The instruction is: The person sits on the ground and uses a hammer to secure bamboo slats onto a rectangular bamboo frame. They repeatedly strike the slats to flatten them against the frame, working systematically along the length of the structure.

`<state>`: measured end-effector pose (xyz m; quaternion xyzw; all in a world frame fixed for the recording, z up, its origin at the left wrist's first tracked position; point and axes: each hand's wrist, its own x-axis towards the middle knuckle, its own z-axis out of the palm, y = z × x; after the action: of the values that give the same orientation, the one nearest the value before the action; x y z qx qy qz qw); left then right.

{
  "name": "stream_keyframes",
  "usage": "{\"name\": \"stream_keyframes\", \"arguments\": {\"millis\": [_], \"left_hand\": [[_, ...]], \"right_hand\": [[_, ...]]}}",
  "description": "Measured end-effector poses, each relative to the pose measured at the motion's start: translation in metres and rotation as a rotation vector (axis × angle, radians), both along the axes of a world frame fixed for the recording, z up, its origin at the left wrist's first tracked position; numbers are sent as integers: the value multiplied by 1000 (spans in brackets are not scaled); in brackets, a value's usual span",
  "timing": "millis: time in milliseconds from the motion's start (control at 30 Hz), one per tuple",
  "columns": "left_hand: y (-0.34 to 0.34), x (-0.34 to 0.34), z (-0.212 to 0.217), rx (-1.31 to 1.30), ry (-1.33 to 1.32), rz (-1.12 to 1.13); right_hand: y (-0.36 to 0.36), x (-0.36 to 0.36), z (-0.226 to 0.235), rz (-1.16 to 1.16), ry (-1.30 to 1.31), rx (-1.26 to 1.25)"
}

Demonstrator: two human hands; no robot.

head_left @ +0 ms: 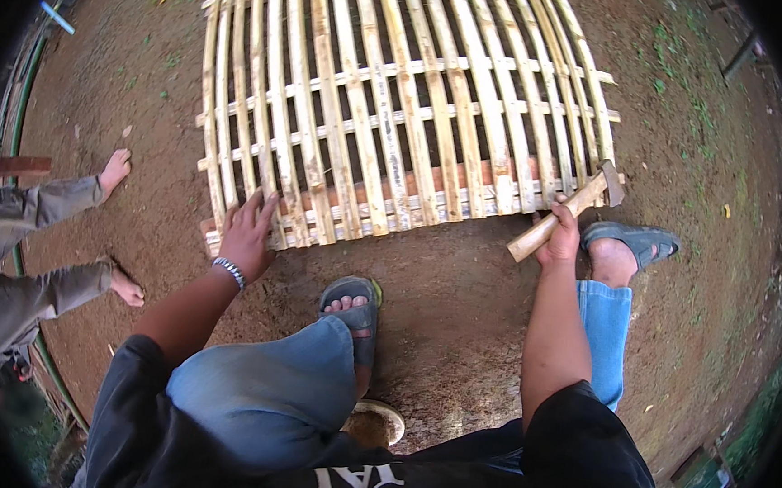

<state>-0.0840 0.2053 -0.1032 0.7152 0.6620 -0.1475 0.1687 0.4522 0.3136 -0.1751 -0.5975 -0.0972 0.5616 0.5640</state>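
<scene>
A slatted bamboo panel point(396, 167) lies in front of me, its long pale strips crossed by several thinner ones. My left hand point(248, 232) rests on its near left corner, fingers stretched over the strips. In my right hand point(562, 240) is a hatchet, gripped round its thick wooden handle point(537, 233). The dark metal hatchet head point(612, 183) is over the panel's near right corner. A reddish-brown board point(427, 179) shows beneath the strips along the near side.
Brown bare soil point(439, 329) surrounds the panel. My sandalled feet stand near its close edge, with a pale bowl point(385, 414) behind them. At the left, another person's legs point(49, 206) stretch toward the panel. A green hose point(29, 128) runs along the left side.
</scene>
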Motion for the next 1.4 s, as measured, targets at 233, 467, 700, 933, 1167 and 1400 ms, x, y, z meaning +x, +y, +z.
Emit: {"name": "stream_keyframes", "arguments": {"millis": [233, 467, 700, 933, 1167, 1400], "left_hand": [[3, -1, -4, -2, 6, -21], [3, 0, 2, 9, -58, -11], [5, -4, -2, 35, -61, -25], [5, -7, 2, 34, -87, -54], [-2, 5, 18, -22, -53, 59], [12, -26, 22, -145, -97, -75]], "right_hand": [[1, 14, -15, 61, -62, -24], [-3, 19, -9, 135, -139, -79], [-10, 23, -8, 142, -213, -102], [-12, 24, -9, 139, -231, -120], [-61, -5, 28, 269, -642, -126], [-143, -69, 97, 890, -690, -280]]}}
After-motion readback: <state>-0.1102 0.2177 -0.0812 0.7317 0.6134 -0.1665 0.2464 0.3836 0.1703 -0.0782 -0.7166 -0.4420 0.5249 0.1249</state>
